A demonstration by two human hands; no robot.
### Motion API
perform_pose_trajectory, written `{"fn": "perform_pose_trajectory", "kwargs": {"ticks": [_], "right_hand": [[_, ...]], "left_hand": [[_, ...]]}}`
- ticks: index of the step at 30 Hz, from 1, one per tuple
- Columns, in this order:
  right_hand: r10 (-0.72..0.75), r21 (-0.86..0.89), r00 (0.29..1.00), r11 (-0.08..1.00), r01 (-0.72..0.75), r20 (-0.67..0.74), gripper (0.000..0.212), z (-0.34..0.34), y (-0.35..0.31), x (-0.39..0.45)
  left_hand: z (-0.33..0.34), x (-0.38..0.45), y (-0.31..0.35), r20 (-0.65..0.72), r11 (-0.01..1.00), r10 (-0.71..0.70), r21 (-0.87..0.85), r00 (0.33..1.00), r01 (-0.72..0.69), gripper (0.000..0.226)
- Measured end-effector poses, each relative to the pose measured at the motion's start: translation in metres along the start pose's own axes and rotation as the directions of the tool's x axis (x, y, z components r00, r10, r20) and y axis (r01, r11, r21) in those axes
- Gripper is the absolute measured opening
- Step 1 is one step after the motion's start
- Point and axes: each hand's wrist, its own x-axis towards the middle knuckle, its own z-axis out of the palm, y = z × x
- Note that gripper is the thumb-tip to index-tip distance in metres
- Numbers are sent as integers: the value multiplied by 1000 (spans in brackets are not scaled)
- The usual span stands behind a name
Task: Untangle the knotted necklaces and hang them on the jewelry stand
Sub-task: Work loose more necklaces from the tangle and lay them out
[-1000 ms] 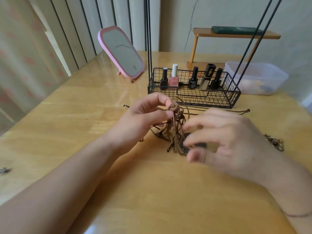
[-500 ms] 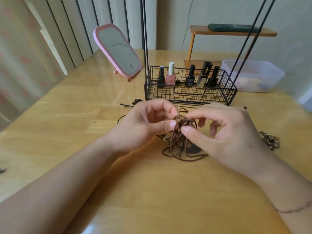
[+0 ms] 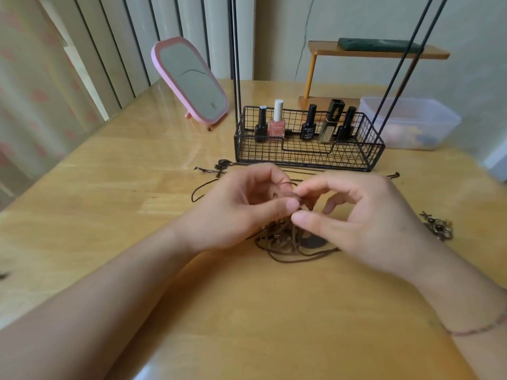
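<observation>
Your left hand (image 3: pixel 241 207) and right hand (image 3: pixel 365 218) both pinch the brown cord tangle (image 3: pixel 288 242) just in front of the wire-basket stand (image 3: pixel 307 154); loops sprawl with no clear axis (your fingers hide the knot itself).
</observation>
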Motion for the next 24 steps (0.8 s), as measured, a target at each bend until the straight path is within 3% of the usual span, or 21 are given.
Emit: {"fn": "perform_pose_trajectory", "kwargs": {"ticks": [3, 4, 6, 9, 13, 16, 19, 21, 24], "right_hand": [[78, 173, 992, 983, -60, -100, 29, -17, 10, 6], [120, 171, 990, 979, -107, -70, 35, -19, 12, 7], [188, -15, 977, 982, -187, 99, 43, -14, 17, 9], [232, -275, 935, 949, -157, 267, 48, 1, 23, 8], [266, -338, 864, 934, -119, 428, 46, 2, 24, 9], [308, -315, 865, 931, -187, 397, 35, -4, 21, 10], [305, -96, 933, 952, -292, 188, 20, -18, 23, 13], [288, 218, 956, 930, -294, 61, 21, -30, 22, 15], [245, 698, 966, 707, -119, -84, 26, -49, 25, 17]], "left_hand": [[-9, 1, -1, -61, 999, 6, -53, 998, -9, 4], [-12, 1, 0, -62, 995, 14, -96, 998, -20, 4], [-17, 1, 1, -53, 977, 40, -206, 998, -50, 5], [-19, 0, 3, -20, 930, 80, -358, 997, -82, 12], [-20, 0, 3, -16, 890, 98, -445, 995, -95, 21], [-20, 0, 3, -50, 889, 96, -444, 994, -108, 20], [-25, -1, 3, -106, 891, 50, -444, 993, -92, 26], [-27, -1, 4, -135, 900, 25, -427, 991, -81, 24], [-27, -1, 4, -168, 911, 13, -405, 986, -81, 9]]}}
